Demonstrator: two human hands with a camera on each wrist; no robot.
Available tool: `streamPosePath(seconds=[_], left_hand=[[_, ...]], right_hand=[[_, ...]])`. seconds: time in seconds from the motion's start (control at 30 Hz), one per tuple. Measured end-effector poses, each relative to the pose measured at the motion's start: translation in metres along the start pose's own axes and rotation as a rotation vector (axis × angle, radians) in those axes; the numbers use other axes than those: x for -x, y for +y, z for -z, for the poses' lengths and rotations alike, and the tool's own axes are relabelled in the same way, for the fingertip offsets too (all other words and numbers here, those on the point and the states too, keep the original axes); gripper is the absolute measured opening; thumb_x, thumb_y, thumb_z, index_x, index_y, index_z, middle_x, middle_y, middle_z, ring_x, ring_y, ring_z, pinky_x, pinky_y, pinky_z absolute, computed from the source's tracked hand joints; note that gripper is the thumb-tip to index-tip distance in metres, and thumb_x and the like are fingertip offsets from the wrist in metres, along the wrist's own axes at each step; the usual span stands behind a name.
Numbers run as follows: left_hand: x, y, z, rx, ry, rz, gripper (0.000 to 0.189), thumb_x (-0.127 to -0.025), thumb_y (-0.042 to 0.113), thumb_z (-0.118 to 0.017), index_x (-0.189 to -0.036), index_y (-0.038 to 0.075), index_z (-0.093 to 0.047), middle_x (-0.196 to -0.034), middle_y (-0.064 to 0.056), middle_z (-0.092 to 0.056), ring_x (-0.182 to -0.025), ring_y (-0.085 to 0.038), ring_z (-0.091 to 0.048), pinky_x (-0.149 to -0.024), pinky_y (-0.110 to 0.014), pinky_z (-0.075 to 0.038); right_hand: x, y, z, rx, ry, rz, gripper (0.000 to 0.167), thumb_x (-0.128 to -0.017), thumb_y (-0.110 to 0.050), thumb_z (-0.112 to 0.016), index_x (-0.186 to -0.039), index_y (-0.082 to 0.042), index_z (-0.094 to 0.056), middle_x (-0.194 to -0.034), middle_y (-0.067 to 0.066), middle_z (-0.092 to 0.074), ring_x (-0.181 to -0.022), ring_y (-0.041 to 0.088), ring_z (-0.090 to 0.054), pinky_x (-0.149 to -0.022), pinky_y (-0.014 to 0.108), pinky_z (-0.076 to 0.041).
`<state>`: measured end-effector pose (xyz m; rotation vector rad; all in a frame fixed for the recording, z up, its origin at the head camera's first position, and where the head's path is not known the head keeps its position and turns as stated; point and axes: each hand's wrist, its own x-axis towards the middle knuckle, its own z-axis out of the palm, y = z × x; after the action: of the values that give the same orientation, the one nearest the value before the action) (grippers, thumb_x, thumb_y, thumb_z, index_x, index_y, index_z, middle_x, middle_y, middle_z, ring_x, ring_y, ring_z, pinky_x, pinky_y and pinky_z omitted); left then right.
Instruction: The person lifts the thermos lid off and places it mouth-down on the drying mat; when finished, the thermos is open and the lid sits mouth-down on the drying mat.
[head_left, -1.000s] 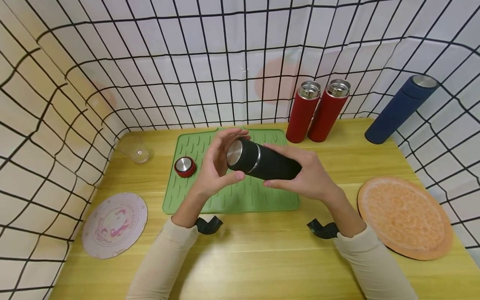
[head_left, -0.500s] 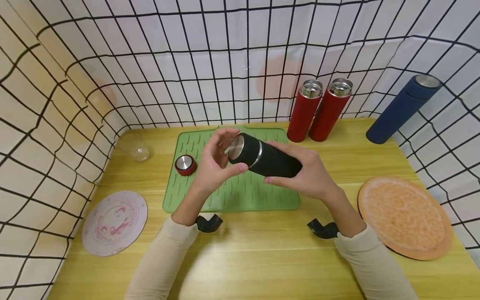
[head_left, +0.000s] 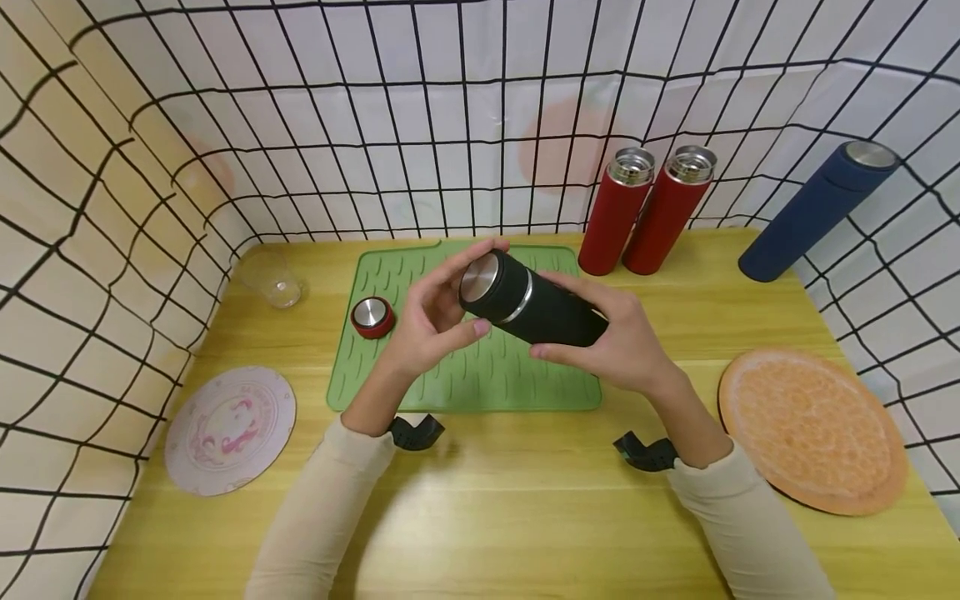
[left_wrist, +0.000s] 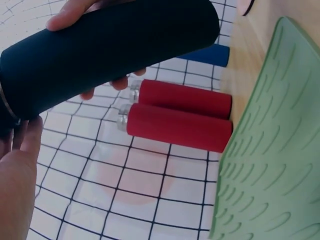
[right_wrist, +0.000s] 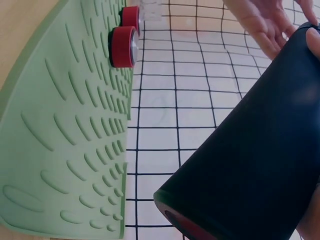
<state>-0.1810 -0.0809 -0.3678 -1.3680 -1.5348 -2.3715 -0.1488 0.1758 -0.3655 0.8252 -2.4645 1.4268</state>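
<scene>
My right hand grips the lower body of a black thermos, held tilted over a green ridged mat with its lid end up and to the left. My left hand is at the steel-topped black lid, thumb along the lower edge and fingers reaching round the far side. A silver ring shows below the lid. In the left wrist view, a left fingertip lies near that ring. One red lid sits on the mat by my left hand; the right wrist view shows two red lids there.
Two lidless red thermoses stand at the back right, with a capped blue thermos farther right. A clear glass is back left. Round mats, pink and orange, flank the work area. Black wire grid encloses the back and sides.
The thermos has tilted slightly more, its lid end rising. My left fingers have moved farther round the lid's far side. My right hand keeps its grip, and the head view has shifted slightly.
</scene>
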Motion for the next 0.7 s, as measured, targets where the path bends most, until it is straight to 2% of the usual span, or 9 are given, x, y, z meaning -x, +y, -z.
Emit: streamPosePath(seconds=[0.17, 0.33, 0.47, 0.7], left_hand=[[0.0004, 0.0003, -0.0002, -0.017, 0.073, 0.039, 0.070, -0.087, 0.012, -0.084, -0.149, 0.007, -0.052, -0.146, -0.008, -0.056, -0.132, -0.023, -0.054, -0.106, -0.031, -0.053], [-0.0007, 0.0006, -0.0022, -0.053, 0.142, 0.093, 0.079, -0.081, 0.023, -0.090, -0.147, 0.002, -0.052, -0.144, -0.012, -0.055, -0.128, -0.022, -0.056, -0.105, -0.030, -0.054], [-0.0008, -0.0003, -0.0037, -0.101, 0.210, 0.137, 0.081, -0.076, 0.030, -0.093, -0.143, 0.003, -0.057, -0.144, -0.016, -0.055, -0.124, -0.022, -0.057, -0.103, -0.028, -0.054], [0.0005, -0.0003, -0.0016, -0.132, 0.334, 0.178, 0.083, -0.072, 0.038, -0.094, -0.139, 0.003, -0.059, -0.136, -0.007, -0.060, -0.122, -0.021, -0.058, -0.097, -0.024, -0.055]], right_hand=[[-0.0011, 0.0004, -0.0020, 0.013, 0.008, -0.011, 0.086, -0.072, -0.015, -0.095, -0.147, -0.034, -0.057, -0.134, -0.002, -0.069, -0.110, 0.015, -0.061, -0.084, 0.026, -0.055], [-0.0010, 0.0009, -0.0017, 0.051, 0.017, -0.019, 0.085, -0.073, -0.019, -0.095, -0.147, -0.035, -0.056, -0.132, -0.001, -0.070, -0.106, 0.016, -0.061, -0.080, 0.028, -0.054], [-0.0008, 0.0027, -0.0017, 0.084, 0.018, -0.027, 0.085, -0.074, -0.022, -0.095, -0.148, -0.034, -0.055, -0.131, 0.000, -0.069, -0.106, 0.018, -0.061, -0.080, 0.034, -0.055], [-0.0025, 0.0064, 0.0034, 0.114, 0.015, -0.099, 0.081, -0.078, -0.027, -0.092, -0.149, -0.035, -0.054, -0.138, 0.001, -0.065, -0.113, 0.022, -0.059, -0.086, 0.045, -0.054]])
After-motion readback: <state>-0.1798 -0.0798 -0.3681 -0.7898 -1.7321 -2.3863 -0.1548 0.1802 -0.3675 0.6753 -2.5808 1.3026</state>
